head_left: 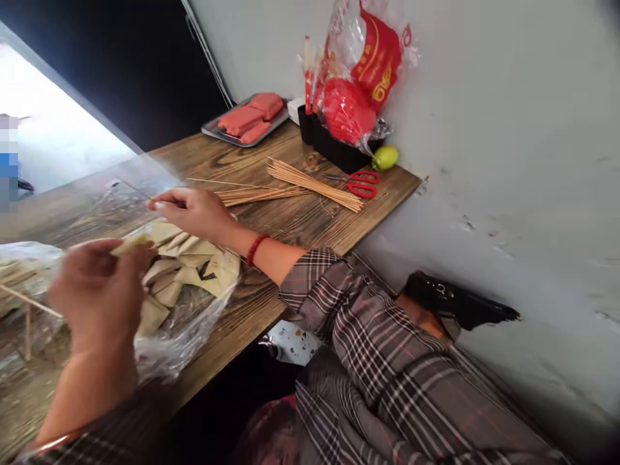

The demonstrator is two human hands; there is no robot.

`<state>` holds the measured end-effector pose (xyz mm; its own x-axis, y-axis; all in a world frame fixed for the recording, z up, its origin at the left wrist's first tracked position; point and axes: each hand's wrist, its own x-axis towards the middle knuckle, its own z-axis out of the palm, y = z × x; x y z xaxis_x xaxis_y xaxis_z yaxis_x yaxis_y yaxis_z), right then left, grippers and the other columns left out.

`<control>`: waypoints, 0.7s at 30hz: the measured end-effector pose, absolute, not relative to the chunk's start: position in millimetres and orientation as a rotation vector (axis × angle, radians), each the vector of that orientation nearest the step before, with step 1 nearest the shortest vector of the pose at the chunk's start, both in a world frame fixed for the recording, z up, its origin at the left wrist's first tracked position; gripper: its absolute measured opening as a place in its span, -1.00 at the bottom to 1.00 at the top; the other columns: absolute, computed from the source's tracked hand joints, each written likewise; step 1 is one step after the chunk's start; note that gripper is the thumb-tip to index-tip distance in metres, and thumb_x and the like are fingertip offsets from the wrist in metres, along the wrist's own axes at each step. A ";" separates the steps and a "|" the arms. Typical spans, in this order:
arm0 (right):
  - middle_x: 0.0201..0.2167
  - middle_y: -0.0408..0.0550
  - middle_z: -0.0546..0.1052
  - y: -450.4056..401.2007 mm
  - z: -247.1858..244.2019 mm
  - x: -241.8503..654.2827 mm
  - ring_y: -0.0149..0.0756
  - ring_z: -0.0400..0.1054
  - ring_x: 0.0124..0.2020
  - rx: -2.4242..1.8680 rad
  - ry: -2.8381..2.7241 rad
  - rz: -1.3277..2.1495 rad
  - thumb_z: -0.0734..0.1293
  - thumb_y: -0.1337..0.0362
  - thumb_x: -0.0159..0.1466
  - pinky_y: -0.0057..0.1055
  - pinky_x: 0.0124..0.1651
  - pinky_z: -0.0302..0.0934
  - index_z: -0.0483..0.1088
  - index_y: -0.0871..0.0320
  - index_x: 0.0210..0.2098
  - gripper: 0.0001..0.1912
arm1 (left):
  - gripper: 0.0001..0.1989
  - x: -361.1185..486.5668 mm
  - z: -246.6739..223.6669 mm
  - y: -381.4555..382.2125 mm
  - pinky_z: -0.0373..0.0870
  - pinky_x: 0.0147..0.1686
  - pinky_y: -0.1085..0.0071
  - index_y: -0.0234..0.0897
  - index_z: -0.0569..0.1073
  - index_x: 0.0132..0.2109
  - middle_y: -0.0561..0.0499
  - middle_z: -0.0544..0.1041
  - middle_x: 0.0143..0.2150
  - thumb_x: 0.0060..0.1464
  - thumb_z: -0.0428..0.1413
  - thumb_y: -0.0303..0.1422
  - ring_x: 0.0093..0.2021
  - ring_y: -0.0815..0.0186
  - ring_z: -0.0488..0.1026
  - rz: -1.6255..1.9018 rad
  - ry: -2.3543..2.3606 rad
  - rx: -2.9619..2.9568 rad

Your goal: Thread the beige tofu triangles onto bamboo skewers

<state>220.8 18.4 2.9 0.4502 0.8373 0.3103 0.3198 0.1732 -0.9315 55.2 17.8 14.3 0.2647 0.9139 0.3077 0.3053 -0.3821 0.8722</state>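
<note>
My left hand [99, 287], blurred by motion, is closed with a folded pale-yellow piece [130, 244] that looks like tofu sheet pinched between thumb and fingers. Farther forward, my right hand [191, 210] grips a thin bamboo skewer [133, 188], whose tip points out to the left. Beneath both hands lies a heap of flat beige tofu sheet pieces [201, 261] on a clear plastic bag [194, 339]. Two bundles of bamboo skewers [314, 185] rest on the table past my right forearm, and one lies loose beside them.
Red-handled scissors [363, 185] lie near the wooden table's [261, 290] right end. Behind them are a black box [334, 152] with red plastic packaging [349, 110] and a yellow-green fruit [385, 157]. A metal tray [213, 131] carries pink blocks [252, 116]. More skewers [31, 300] lie at left.
</note>
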 end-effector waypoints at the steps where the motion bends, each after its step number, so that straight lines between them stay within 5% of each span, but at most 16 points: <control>1: -0.65 -0.56 0.37 16.8 4.9 221.2 -0.62 0.26 -0.43 -1.425 -1.131 0.507 0.36 0.29 0.31 -0.71 -0.40 0.08 0.47 0.00 -0.38 -0.88 | -0.77 56.3 17.8 12.2 0.46 -0.35 0.19 -0.04 0.49 -0.15 0.27 0.58 -0.34 -0.01 0.26 -0.25 -0.29 0.17 0.52 1.121 1.103 1.846; 4: -0.65 -0.56 0.37 12.9 7.7 221.4 -0.61 0.23 -0.46 -1.459 -1.194 0.523 0.35 0.33 0.32 -0.71 -0.39 0.10 0.47 -0.04 -0.28 -0.89 | -0.83 60.9 20.6 6.3 0.47 -0.30 0.23 -0.11 0.50 -0.16 0.19 0.63 -0.28 0.06 0.21 -0.27 -0.35 0.27 0.54 1.110 0.972 1.715; 12: -0.42 -0.23 0.52 -6.2 2.4 203.1 -0.46 0.28 -0.44 -1.270 -1.249 0.556 0.29 0.46 0.27 -0.50 -0.30 0.16 0.55 0.17 -0.22 -0.80 | -0.70 48.1 4.5 24.5 0.29 -0.57 0.56 -0.27 0.47 -0.18 0.12 0.59 -0.41 -0.09 0.32 -0.34 -0.53 0.47 0.43 0.970 0.826 1.240; 21: -0.58 -0.23 0.37 -28.2 -23.3 192.9 -0.42 0.21 -0.55 -1.297 -1.158 0.679 0.27 0.20 0.28 -0.48 -0.50 0.17 0.55 0.09 -0.16 -0.75 | -0.58 27.4 4.3 24.0 0.33 -0.46 0.58 -0.32 0.47 -0.04 -0.05 0.60 -0.26 -0.09 0.33 -0.40 -0.36 0.42 0.53 0.989 0.668 0.975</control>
<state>192.9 -28.2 -23.3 0.3320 0.9048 0.2668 0.2082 0.2056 -0.9562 27.4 24.0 4.3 0.4180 0.9076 -0.0389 -0.3759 0.2118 0.9021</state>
